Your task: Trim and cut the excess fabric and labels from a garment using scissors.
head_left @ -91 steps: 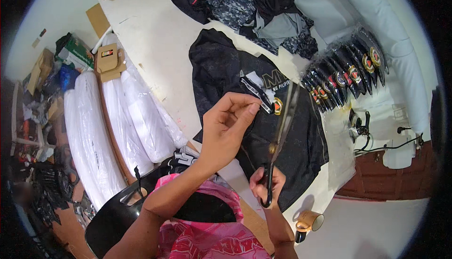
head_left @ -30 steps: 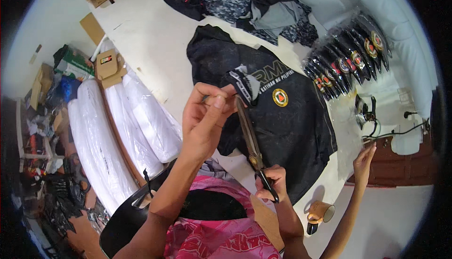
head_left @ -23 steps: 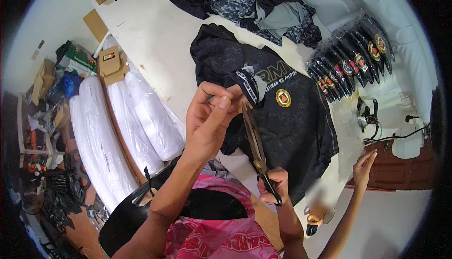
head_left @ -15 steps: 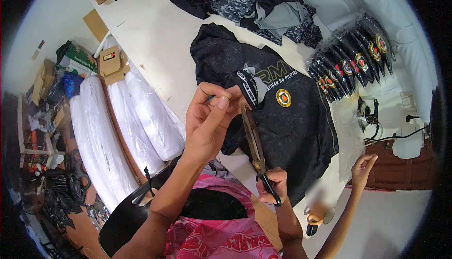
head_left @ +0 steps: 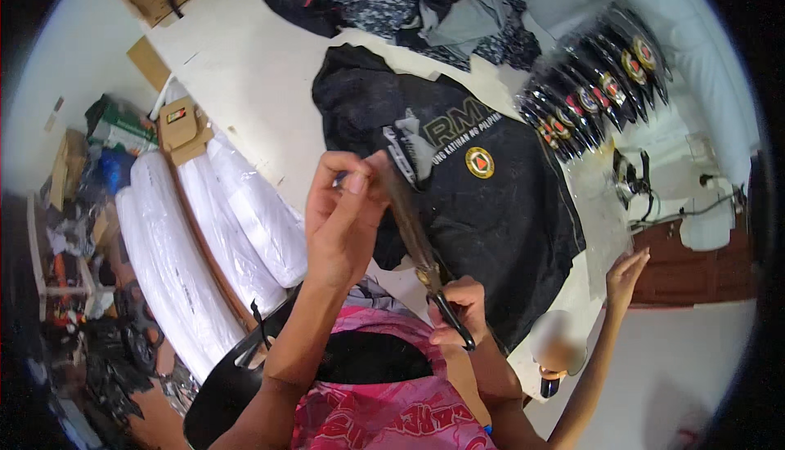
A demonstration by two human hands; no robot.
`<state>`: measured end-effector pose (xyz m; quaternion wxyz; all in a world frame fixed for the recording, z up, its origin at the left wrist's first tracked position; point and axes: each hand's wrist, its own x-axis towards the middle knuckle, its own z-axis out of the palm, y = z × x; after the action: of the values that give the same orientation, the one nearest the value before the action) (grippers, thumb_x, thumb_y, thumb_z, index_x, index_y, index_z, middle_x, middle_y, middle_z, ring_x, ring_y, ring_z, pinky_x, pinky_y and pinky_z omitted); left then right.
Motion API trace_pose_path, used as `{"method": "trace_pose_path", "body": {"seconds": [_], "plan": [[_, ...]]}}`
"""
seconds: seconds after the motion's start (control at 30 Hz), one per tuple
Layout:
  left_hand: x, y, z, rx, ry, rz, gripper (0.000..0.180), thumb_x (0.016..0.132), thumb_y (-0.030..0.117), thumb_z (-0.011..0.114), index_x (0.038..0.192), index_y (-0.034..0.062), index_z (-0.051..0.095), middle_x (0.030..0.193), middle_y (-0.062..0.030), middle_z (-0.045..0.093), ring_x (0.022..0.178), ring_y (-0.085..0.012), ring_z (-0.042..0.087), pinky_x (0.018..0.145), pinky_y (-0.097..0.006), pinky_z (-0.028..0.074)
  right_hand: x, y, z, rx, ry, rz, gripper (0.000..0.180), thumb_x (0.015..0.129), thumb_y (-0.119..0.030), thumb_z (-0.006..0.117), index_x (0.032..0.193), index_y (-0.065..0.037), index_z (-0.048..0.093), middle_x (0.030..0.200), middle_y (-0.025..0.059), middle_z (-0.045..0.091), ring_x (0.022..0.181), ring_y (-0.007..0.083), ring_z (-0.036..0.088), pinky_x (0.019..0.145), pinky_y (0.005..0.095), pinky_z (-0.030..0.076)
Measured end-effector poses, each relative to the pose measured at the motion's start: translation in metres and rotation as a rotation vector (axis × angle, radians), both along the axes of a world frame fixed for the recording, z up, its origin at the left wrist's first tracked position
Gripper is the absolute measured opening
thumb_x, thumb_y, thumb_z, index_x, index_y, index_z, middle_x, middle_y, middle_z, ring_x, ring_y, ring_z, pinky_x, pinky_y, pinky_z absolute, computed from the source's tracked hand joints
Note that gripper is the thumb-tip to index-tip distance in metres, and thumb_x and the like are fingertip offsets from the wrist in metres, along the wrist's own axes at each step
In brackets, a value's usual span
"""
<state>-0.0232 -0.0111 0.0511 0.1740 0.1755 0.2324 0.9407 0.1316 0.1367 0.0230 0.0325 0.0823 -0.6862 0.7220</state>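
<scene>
My right hand (head_left: pixel 458 313) grips the black handles of a long pair of scissors (head_left: pixel 413 233), whose blades point up and left. My left hand (head_left: pixel 343 221) is raised at the blade tips, thumb and fingers pinched on a small bluish piece too small to identify. Under both hands a black garment (head_left: pixel 499 221) with a round yellow badge and pale lettering lies spread on the white table (head_left: pixel 245 66). A black and white strip (head_left: pixel 401 152) on the garment lies just right of my left thumb.
Another person's hand (head_left: pixel 625 274) reaches to the table edge at the right. A fan of bagged black garments (head_left: pixel 597 90) lies at the far right, and a heap of dark clothes (head_left: pixel 409 0) at the back. White rolls (head_left: pixel 229 237) and a cardboard box (head_left: pixel 180 123) are on the left.
Since three seconds ago both hands rose and the scissors swung to point up and left at my left fingers. Another person's hand appeared at the right edge. The last half second shows little movement.
</scene>
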Motion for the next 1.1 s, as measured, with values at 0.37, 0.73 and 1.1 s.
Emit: {"method": "trace_pose_path", "body": {"seconds": [0.37,0.73,1.1], "plan": [[-0.004,0.001,-0.005,-0.057,0.121,0.101,0.018,0.087,0.009,0.063,0.102,0.0033,0.055,0.134,-0.0176,0.047,0.123,-0.0340,0.050,0.095,-0.056,0.046,-0.019,-0.009,0.029,0.033,0.010,0.025,0.036,0.069,-0.020,0.085,0.061,-0.004,0.053,0.053,-0.0016,0.047,0.048,0.0070,0.042,0.046,0.0261,0.030],[-0.005,0.001,-0.005,-0.110,0.288,0.098,0.016,0.091,0.021,0.060,0.094,0.0080,0.053,0.141,-0.0188,0.041,0.129,-0.0363,0.041,0.106,-0.061,0.032,-0.029,-0.010,0.037,0.051,0.145,-0.183,0.039,0.071,-0.019,0.084,0.060,-0.005,0.050,0.052,-0.0030,0.040,0.048,0.0047,0.035,0.044,0.0267,0.026],[0.017,0.006,-0.009,-0.206,0.387,0.003,0.016,0.070,-0.003,0.077,0.082,0.0018,0.068,0.151,-0.0208,0.025,0.138,-0.0340,0.031,0.110,-0.052,0.028,-0.058,-0.018,0.061,-0.204,-0.112,-0.697,0.021,0.087,-0.020,0.067,0.079,-0.002,0.058,0.081,0.0169,0.069,0.037,0.0063,0.046,0.034,0.0194,0.032]]}}
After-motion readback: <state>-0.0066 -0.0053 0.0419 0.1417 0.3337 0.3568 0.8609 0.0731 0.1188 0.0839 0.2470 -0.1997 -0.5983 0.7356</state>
